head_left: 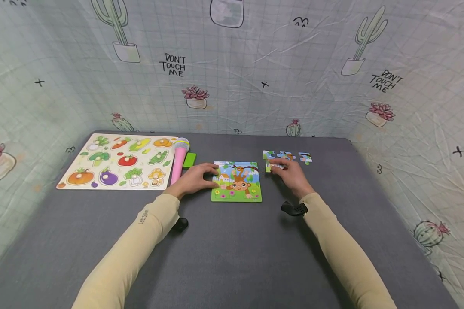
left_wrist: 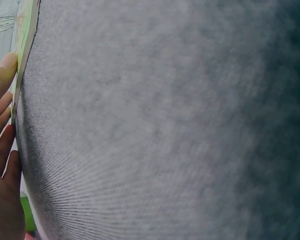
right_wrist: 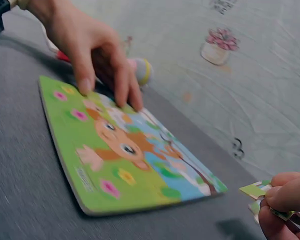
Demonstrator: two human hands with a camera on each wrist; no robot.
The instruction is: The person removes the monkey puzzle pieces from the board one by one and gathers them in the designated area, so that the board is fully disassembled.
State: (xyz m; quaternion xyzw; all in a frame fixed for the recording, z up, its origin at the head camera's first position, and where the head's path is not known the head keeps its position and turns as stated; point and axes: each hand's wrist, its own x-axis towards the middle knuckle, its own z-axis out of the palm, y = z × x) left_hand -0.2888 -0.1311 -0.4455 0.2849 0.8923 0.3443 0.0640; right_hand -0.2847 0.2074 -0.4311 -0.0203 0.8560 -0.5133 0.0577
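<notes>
A monkey puzzle lies flat near the middle of the grey surface, its picture of a monkey hanging from a branch facing up. The left hand is at its left side, thumb and fingers spread apart, the tips touching that side.

To the right of the puzzle, the right hand is narrowed, thumb and fingers pinching a small puzzle piece with a pale green part. Another bit of piece shows under it in the right wrist view; whether that one is also gripped, I cannot tell. Near the hand, toward the surface's far edge, loose pieces lie in a row, the rightmost slightly apart from the others.

Toward the far left corner of the surface lies a vegetable board, cream-coloured, with a tomato, an eggplant, broccoli and others on it. A pink microphone lies along its right edge, its grey head toward the far edge of the surface. Just right of the microphone is a green block. Behind the far edge hangs a pale cloth printed with cacti and "Don't touch me".
</notes>
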